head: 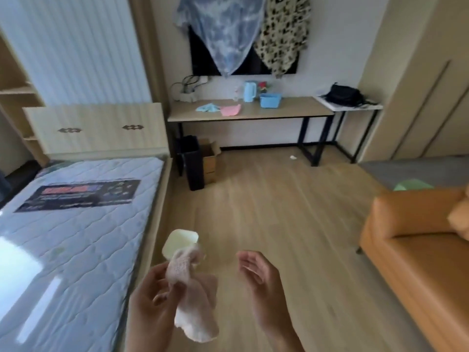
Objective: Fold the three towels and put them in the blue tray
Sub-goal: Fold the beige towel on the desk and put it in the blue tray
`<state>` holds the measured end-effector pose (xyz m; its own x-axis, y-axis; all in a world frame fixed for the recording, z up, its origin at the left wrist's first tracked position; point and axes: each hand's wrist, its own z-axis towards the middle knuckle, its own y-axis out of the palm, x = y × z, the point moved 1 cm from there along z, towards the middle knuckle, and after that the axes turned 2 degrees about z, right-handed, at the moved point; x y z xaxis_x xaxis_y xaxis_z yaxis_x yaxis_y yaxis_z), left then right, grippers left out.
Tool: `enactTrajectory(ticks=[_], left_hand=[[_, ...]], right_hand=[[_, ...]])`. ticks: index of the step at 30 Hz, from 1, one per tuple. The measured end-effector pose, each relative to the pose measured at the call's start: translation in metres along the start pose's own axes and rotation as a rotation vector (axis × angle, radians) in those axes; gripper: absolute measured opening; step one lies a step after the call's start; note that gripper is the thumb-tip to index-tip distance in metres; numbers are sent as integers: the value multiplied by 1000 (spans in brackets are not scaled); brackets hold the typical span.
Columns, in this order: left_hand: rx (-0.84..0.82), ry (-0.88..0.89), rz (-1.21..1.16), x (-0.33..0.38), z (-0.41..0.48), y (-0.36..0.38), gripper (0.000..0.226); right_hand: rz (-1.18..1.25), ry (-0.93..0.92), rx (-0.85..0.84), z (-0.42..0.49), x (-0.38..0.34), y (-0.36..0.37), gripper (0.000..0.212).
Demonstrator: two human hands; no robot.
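Blue tray (270,101) interior unseen; sofa (411,252) cut by right edge; mattress label (81,194) blurred.

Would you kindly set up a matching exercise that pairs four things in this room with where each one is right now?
Things:
1. pale beige fluffy towel
2. pink cloth towel
3. blue plastic tray
4. black fabric bag

Places:
A. on the small white side table
B. held by the left hand
C. lying on the long wooden desk beside the light blue towel
D. standing on the same desk next to the pale blue kettle

Pairs: 1-B, 2-C, 3-D, 4-A.
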<state>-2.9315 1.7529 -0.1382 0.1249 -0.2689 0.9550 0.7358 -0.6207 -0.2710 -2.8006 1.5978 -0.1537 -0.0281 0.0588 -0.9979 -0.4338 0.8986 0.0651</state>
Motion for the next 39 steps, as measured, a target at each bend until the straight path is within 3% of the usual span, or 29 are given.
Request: enactTrajectory(ticks=[6, 11, 16, 39], left_hand=[[-140, 47, -45, -1, 132, 69, 32], [-221, 148, -61, 23, 225, 107, 21], [-249, 152, -53, 32, 311, 140, 34], [-94, 110, -27, 38, 760, 350, 31]], right_hand=[[-84, -53, 97, 126, -16, -13, 23], [-93, -79, 160, 217, -30, -13, 26], [-76, -64, 193, 297, -27, -13, 20], [-101, -105, 39, 819, -31, -35, 24]])
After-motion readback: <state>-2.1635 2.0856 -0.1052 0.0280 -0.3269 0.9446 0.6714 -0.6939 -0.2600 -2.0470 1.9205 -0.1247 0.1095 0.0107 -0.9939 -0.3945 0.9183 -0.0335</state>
